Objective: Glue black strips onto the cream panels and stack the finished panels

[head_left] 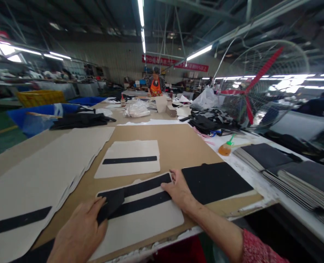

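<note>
A pale panel point(151, 219) with black strips across it lies at the table's front edge. My left hand point(81, 228) is closed on a dark piece of fabric point(111, 205), which is folded over near the panel's left end. At the far right corner, my right hand point(179, 188) grips the panel's edge beside the end of the upper black strip point(148, 184), thumb on top and fingertips partly hidden. Beyond them lies another pale panel point(131, 148) with one black strip point(129, 160). Right of my right hand is a black panel point(216, 180) on a pale backing.
Overlapping pale sheets point(41, 168) cover the left side. To the right stand a glue bottle point(225, 147) with a green nozzle, stacked dark panels point(312, 179) and a large fan point(260, 84). Blue bins point(38, 115) are at far left. A person in an orange apron point(155, 87) works beyond.
</note>
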Motion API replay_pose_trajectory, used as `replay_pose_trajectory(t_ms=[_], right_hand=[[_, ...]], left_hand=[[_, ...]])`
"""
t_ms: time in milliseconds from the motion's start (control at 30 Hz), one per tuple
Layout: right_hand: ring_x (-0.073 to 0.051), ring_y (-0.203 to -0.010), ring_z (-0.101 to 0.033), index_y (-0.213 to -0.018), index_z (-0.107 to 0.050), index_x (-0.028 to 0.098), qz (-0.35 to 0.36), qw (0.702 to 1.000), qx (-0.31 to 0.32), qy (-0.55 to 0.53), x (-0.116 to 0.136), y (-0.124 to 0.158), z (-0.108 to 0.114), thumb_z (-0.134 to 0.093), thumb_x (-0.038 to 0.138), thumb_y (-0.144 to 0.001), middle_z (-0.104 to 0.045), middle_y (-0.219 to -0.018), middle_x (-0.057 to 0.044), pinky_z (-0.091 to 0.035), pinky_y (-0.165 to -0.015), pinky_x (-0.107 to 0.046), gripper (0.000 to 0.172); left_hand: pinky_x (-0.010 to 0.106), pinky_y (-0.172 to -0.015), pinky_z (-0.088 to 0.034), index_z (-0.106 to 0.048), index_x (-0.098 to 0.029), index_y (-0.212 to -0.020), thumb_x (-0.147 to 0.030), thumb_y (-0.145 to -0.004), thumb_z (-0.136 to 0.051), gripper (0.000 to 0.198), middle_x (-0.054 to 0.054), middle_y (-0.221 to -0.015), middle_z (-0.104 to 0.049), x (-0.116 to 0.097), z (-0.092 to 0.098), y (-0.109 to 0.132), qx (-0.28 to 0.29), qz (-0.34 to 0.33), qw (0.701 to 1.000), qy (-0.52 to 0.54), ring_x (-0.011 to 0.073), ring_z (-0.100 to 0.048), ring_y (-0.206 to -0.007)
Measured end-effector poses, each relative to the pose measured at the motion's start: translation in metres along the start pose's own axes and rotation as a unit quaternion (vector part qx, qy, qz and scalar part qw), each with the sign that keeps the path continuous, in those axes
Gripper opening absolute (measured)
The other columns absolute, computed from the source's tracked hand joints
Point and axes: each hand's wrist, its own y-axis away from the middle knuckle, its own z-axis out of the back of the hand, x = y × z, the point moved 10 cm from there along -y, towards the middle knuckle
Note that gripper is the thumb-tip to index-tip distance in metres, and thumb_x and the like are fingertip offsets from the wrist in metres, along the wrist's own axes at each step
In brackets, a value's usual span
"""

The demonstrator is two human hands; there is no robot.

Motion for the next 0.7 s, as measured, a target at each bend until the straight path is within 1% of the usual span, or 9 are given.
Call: replay_pose_trajectory(t_ms=[100, 167, 233, 300, 367, 433, 500, 600, 700], right_hand=[[-0.019, -0.092, -0.064, -0.123, -0.05, 0.021, -0.006, 0.997, 0.006, -0.083, 0.006, -0.007, -0.002, -0.067, 0.015, -0.064, -0.067, -0.104, -0.003, -0.05, -0.085, -0.033, 0.062], [-0.018, -0.084, -0.064, -0.118, -0.051, 0.022, 0.002, 0.99, 0.036, -0.139, 0.014, -0.011, 0.011, -0.066, 0.016, -0.065, -0.067, -0.098, 0.0, -0.051, -0.077, -0.031, 0.056], [-0.016, -0.079, -0.063, -0.117, -0.051, 0.024, 0.01, 0.981, 0.061, -0.186, 0.02, -0.015, 0.044, -0.068, 0.02, -0.067, -0.067, -0.095, 0.001, -0.051, -0.071, -0.029, 0.054], [-0.016, -0.077, -0.065, -0.118, -0.05, 0.025, 0.004, 0.976, 0.069, -0.206, 0.016, -0.021, 0.093, -0.073, 0.024, -0.066, -0.068, -0.097, 0.002, -0.052, -0.07, -0.029, 0.057], [-0.016, -0.074, -0.066, -0.119, -0.049, 0.027, -0.019, 0.978, 0.057, -0.199, 0.0, -0.03, 0.148, -0.078, 0.026, -0.063, -0.069, -0.1, 0.001, -0.054, -0.069, -0.03, 0.063], [-0.018, -0.074, -0.068, -0.121, -0.049, 0.026, -0.053, 0.984, 0.045, -0.165, -0.024, -0.038, 0.195, -0.08, 0.027, -0.062, -0.07, -0.102, -0.001, -0.055, -0.07, -0.033, 0.066], [-0.021, -0.075, -0.07, -0.125, -0.048, 0.024, -0.092, 0.988, 0.035, -0.119, -0.051, -0.043, 0.228, -0.078, 0.028, -0.063, -0.072, -0.103, -0.005, -0.055, -0.071, -0.035, 0.069], [-0.024, -0.08, -0.072, -0.133, -0.047, 0.023, -0.129, 0.991, 0.025, -0.04, -0.078, -0.047, 0.249, -0.071, 0.031, -0.069, -0.072, -0.109, -0.009, -0.056, -0.073, -0.037, 0.069], [-0.025, -0.083, -0.072, -0.132, -0.049, 0.02, -0.145, 0.989, 0.015, 0.03, -0.086, -0.049, 0.249, -0.064, 0.03, -0.072, -0.072, -0.111, -0.011, -0.056, -0.075, -0.036, 0.063]], left_hand=[[0.049, -0.104, -0.045, -0.063, -0.014, -0.116, -0.034, -0.082, -0.043, 0.045, 0.013, -0.119, -0.066, 0.005, 0.001, 0.002, -0.04, -0.026, 0.998, 0.028, 0.0312, -0.06, -0.111], [0.049, -0.101, -0.047, -0.062, -0.017, -0.116, -0.035, -0.083, -0.043, 0.042, 0.012, -0.119, -0.066, 0.01, 0.008, 0.007, -0.085, -0.041, 0.994, 0.052, 0.0313, -0.061, -0.111], [0.051, -0.1, -0.048, -0.06, -0.018, -0.115, -0.037, -0.085, -0.044, 0.039, 0.012, -0.118, -0.066, 0.015, 0.016, 0.014, -0.136, -0.046, 0.987, 0.067, 0.0323, -0.061, -0.11], [0.05, -0.098, -0.048, -0.06, -0.019, -0.114, -0.037, -0.086, -0.044, 0.037, 0.012, -0.116, -0.066, 0.017, 0.019, 0.019, -0.162, -0.049, 0.983, 0.07, 0.0318, -0.063, -0.108], [0.046, -0.095, -0.05, -0.06, -0.02, -0.113, -0.038, -0.085, -0.045, 0.037, 0.01, -0.113, -0.067, 0.016, 0.015, 0.019, -0.152, -0.053, 0.985, 0.07, 0.0301, -0.064, -0.105], [0.043, -0.094, -0.051, -0.062, -0.021, -0.111, -0.039, -0.083, -0.046, 0.037, 0.009, -0.112, -0.069, 0.015, 0.009, 0.015, -0.119, -0.04, 0.99, 0.07, 0.0287, -0.065, -0.104], [0.042, -0.096, -0.05, -0.063, -0.021, -0.107, -0.037, -0.082, -0.045, 0.035, 0.009, -0.111, -0.069, 0.013, 0.003, 0.01, -0.072, -0.019, 0.995, 0.071, 0.0281, -0.065, -0.104], [0.044, -0.099, -0.048, -0.064, -0.02, -0.106, -0.034, -0.085, -0.04, 0.035, 0.011, -0.111, -0.069, 0.007, 0.0, 0.005, -0.015, 0.004, 0.997, 0.077, 0.0284, -0.063, -0.106], [0.047, -0.1, -0.046, -0.064, -0.019, -0.107, -0.033, -0.086, -0.038, 0.036, 0.012, -0.111, -0.068, 0.003, 0.0, 0.003, 0.006, 0.013, 0.996, 0.087, 0.0294, -0.061, -0.107]])
